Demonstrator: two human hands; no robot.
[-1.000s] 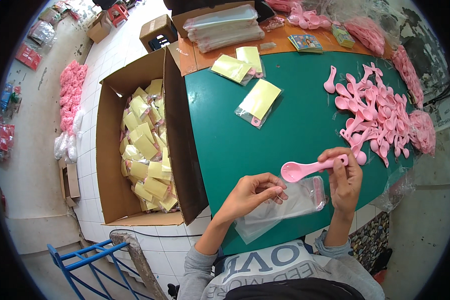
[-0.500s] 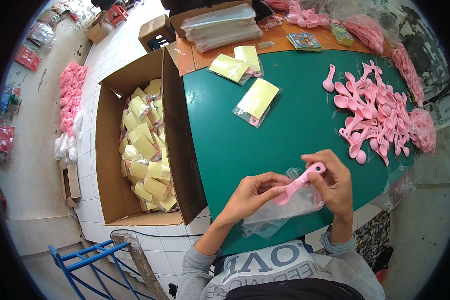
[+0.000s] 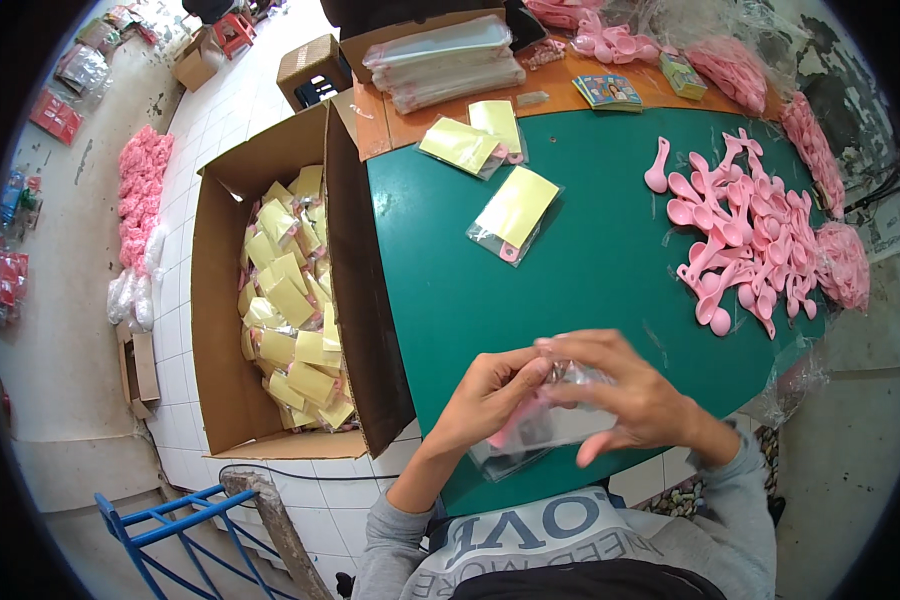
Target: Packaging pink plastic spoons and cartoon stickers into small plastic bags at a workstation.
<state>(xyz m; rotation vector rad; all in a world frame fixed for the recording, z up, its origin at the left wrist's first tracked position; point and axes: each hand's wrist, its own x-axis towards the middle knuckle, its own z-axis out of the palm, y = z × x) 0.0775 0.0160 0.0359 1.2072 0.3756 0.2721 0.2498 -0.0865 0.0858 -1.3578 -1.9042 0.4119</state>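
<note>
My left hand (image 3: pixel 495 395) is closed, thumb against fingers, on the top of a clear plastic bag (image 3: pixel 570 428) over the near part of the green table (image 3: pixel 440 270). A pink spoon (image 3: pixel 507 432) shows just below those fingers; the plastic and my hand partly cover it, and I cannot tell whether it is fully inside the bag. My right hand (image 3: pixel 640 400), slightly blurred, reaches across the bag with fingers spread and thumb held apart. Its fingertips are close to my left thumb.
Loose pink spoons (image 3: pixel 750 220) are heaped at the right. Three packets with yellow cards (image 3: pixel 520 205) lie toward the back. At the left stands a cardboard box (image 3: pixel 360 300) with many similar packets. Stacked clear bags (image 3: pixel 445 65) and small booklets (image 3: pixel 607 92) rest on the orange surface.
The pink spoon has gone down and left, from between both hands to below my left fingers. My right hand has let go of its handle, moved left, and spread its fingers.
</note>
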